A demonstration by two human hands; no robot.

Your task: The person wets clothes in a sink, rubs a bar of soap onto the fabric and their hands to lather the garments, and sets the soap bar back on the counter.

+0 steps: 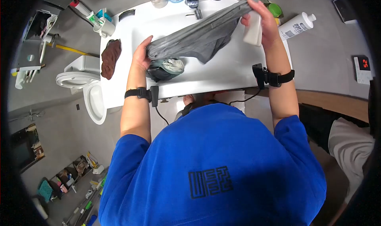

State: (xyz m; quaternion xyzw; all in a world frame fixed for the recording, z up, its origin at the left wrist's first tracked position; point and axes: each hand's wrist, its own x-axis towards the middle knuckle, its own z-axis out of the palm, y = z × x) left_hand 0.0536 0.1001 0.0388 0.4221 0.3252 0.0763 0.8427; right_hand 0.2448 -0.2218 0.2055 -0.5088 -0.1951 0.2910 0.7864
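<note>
A wet-looking grey cloth is stretched slantwise above the white sink. My left hand grips its lower left end, thumb up. At the upper right end, my right hand is closed on the cloth and also holds a whitish block that looks like a bar of soap. Below my left hand, a bunched dark and pale green cloth lies in the basin. A crumpled brown cloth rests on the left ledge of the sink.
A mug with toothpaste tubes and a black comb are at the back left. The faucet and several bottles line the back edge. A white bottle lies at the right. The toilet stands left of the sink.
</note>
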